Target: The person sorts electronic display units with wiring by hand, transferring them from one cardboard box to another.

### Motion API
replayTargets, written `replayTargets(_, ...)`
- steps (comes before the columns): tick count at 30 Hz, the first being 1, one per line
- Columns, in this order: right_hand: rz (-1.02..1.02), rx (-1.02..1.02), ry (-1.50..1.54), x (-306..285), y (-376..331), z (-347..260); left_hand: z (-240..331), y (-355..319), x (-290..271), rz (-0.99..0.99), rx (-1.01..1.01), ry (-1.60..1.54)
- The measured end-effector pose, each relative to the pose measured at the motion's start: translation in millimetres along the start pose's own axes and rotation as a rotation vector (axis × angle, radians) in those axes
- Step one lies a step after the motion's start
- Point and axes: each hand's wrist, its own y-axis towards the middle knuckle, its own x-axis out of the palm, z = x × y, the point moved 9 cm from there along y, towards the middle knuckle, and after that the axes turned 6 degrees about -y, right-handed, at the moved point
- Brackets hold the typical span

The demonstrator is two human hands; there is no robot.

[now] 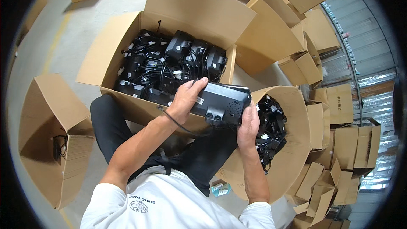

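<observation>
The camera sat on the person's head, the left one of a pair. It looked down and forward, over the front of the white shirt (pixel 178 203). The left hand (pixel 185 99) and right hand (pixel 248 126) were near it, around the middle of the view. A big open box (pixel 190 6) was a bit farther off, toward the top. The view was very wide, so a faraway grey metal wall (pixel 375 38) showed at the right, bent near the round, dark edge.
</observation>
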Motion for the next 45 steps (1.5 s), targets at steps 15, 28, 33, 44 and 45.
replayTargets(15, -0.033, 0.100, 0.421, 32, 26, 3, 6, -49, -3, -0.197, -0.014, -0.243)
replayTargets(28, -0.586, 0.352, 0.014, 137, 54, 37, 69, 0, -61, -0.038, 0.214, -0.592)
replayTargets(33, -0.832, 0.506, -0.050, 161, 100, 78, 94, 82, -150, 0.138, 0.327, -0.754)
replayTargets(44, -0.368, -0.819, -1.166, 243, 217, 28, 60, 207, -279, 0.573, 0.319, -0.499)
replayTargets(45, -0.384, -0.868, -1.080, 245, 205, 44, 41, 213, -269, 0.636, 0.206, -0.400)
